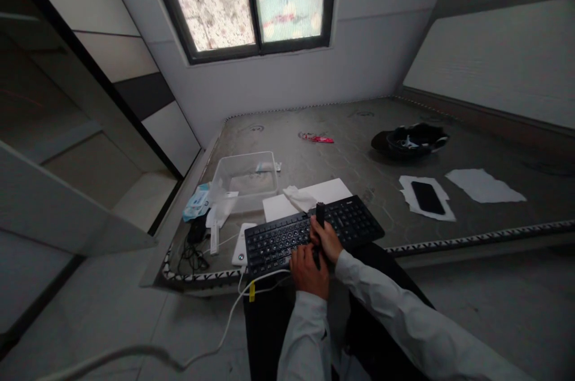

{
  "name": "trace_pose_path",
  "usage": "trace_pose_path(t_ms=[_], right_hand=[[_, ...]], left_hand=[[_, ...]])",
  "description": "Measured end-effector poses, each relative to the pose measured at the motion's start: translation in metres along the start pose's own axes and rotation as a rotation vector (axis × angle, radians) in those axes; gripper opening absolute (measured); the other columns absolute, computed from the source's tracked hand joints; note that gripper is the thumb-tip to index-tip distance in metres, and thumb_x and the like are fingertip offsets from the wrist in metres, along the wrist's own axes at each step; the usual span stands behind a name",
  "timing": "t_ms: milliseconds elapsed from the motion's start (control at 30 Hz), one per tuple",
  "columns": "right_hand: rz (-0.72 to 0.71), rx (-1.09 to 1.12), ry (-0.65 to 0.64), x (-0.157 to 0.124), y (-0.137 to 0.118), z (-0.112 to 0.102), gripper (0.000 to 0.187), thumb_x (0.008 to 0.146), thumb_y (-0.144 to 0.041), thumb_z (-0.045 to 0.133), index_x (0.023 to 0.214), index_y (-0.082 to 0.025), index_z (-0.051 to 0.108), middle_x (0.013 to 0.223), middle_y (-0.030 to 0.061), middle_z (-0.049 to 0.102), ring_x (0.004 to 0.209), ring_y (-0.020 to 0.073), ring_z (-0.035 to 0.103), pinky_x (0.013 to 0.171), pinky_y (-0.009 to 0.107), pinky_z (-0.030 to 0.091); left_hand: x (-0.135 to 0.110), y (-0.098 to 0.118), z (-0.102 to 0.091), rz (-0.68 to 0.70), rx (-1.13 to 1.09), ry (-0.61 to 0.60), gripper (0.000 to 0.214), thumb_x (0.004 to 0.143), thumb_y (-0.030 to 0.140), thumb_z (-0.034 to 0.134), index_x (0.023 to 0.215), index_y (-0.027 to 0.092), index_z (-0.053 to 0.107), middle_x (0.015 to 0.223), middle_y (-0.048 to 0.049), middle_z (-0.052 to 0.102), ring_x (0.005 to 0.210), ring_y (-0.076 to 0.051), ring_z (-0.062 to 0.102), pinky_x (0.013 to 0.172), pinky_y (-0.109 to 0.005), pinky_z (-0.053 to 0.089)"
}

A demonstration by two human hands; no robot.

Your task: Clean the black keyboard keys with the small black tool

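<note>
A black keyboard (281, 242) rests tilted across my lap, by the edge of the mattress. My left hand (309, 271) is at its front edge, with the fingers bent over the lower keys and the palm side hidden. Just above it, my right hand (327, 241) is closed around a short black stick-like tool (320, 213) that stands upright over the keys. The tool's lower end is hidden by my hands, so its kind does not show. Behind the keyboard lie a white sheet (335, 189) and a crumpled white tissue (299, 197).
A clear plastic bin (245, 201) stands left, near a blue-and-white packet (196, 202), a white power bank (242, 244) and a white cable (227, 324). To the right lie a phone (428, 197) on paper, another paper (485, 185) and a black cap (408, 141). A red item (321, 139) lies farther back.
</note>
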State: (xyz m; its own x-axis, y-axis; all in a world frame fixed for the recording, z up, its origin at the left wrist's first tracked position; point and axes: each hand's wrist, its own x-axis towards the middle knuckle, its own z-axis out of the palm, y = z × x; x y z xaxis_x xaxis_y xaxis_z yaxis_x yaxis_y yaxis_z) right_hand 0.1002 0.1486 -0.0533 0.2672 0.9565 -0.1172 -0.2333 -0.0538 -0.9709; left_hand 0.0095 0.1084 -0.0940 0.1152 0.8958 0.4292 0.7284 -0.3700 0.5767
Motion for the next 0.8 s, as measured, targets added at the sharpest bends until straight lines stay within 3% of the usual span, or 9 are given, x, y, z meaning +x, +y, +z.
trace_pose_path(t_ms=[100, 267, 367, 467, 600, 667, 800], right_hand=[[-0.051, -0.035, 0.013, 0.000, -0.005, -0.007, 0.049, 0.072, -0.064, 0.055, 0.054, -0.020, 0.046, 0.048, -0.0032, 0.043, 0.047, 0.0114, 0.040, 0.048, 0.025, 0.033], [-0.146, -0.217, 0.212, 0.001, 0.000, -0.012, 0.035, 0.070, -0.054, 0.064, 0.067, -0.020, 0.060, 0.062, -0.0008, 0.054, 0.062, 0.0158, 0.048, 0.061, 0.027, 0.039], [-0.175, -0.173, 0.285, 0.001, 0.004, -0.008, 0.031, 0.070, -0.052, 0.065, 0.076, -0.021, 0.062, 0.070, 0.0004, 0.058, 0.069, 0.0175, 0.051, 0.064, 0.028, 0.041], [-0.162, 0.027, 0.264, 0.001, 0.005, -0.002, 0.032, 0.071, -0.052, 0.065, 0.079, -0.022, 0.058, 0.063, -0.0017, 0.054, 0.060, 0.0152, 0.050, 0.053, 0.025, 0.041], [-0.045, 0.263, 0.170, 0.003, 0.007, 0.006, 0.036, 0.072, -0.054, 0.063, 0.078, -0.022, 0.046, 0.048, -0.0098, 0.037, 0.036, 0.0067, 0.030, 0.035, 0.019, 0.022], [-0.026, 0.250, 0.182, 0.003, 0.009, 0.008, 0.038, 0.071, -0.054, 0.064, 0.073, -0.022, 0.043, 0.047, -0.0109, 0.033, 0.034, 0.0046, 0.025, 0.033, 0.017, 0.017], [-0.056, 0.153, 0.231, 0.003, 0.016, 0.007, 0.038, 0.072, -0.054, 0.064, 0.071, -0.021, 0.045, 0.048, -0.0091, 0.039, 0.036, 0.0057, 0.031, 0.032, 0.017, 0.022]], left_hand=[[0.000, 0.001, -0.002, 0.003, -0.047, 0.032, 0.015, 0.081, 0.018, 0.052, 0.093, 0.020, 0.061, 0.087, -0.0043, 0.059, 0.085, -0.020, 0.052, 0.075, -0.034, 0.037], [-0.001, 0.006, -0.009, 0.007, -0.054, 0.034, 0.014, 0.082, 0.016, 0.050, 0.092, 0.020, 0.060, 0.088, -0.0044, 0.060, 0.084, -0.019, 0.053, 0.076, -0.033, 0.039], [0.000, 0.008, -0.012, 0.015, -0.046, 0.054, 0.013, 0.083, 0.017, 0.050, 0.092, 0.019, 0.060, 0.087, -0.0043, 0.060, 0.083, -0.019, 0.053, 0.074, -0.032, 0.038], [0.001, 0.009, -0.012, 0.009, -0.060, 0.048, 0.013, 0.085, 0.018, 0.049, 0.092, 0.019, 0.060, 0.087, -0.0042, 0.061, 0.083, -0.019, 0.053, 0.074, -0.033, 0.037], [-0.001, 0.008, -0.010, -0.012, -0.035, 0.013, 0.012, 0.082, 0.019, 0.054, 0.092, 0.020, 0.061, 0.088, -0.0043, 0.061, 0.085, -0.021, 0.053, 0.075, -0.034, 0.037], [-0.001, 0.006, -0.009, -0.017, -0.020, -0.019, 0.017, 0.078, 0.019, 0.058, 0.094, 0.020, 0.061, 0.091, -0.0045, 0.061, 0.087, -0.022, 0.052, 0.075, -0.035, 0.037], [-0.002, -0.002, -0.003, -0.017, -0.047, -0.037, 0.022, 0.074, 0.017, 0.062, 0.095, 0.022, 0.062, 0.090, -0.0040, 0.061, 0.086, -0.022, 0.052, 0.074, -0.036, 0.038]])
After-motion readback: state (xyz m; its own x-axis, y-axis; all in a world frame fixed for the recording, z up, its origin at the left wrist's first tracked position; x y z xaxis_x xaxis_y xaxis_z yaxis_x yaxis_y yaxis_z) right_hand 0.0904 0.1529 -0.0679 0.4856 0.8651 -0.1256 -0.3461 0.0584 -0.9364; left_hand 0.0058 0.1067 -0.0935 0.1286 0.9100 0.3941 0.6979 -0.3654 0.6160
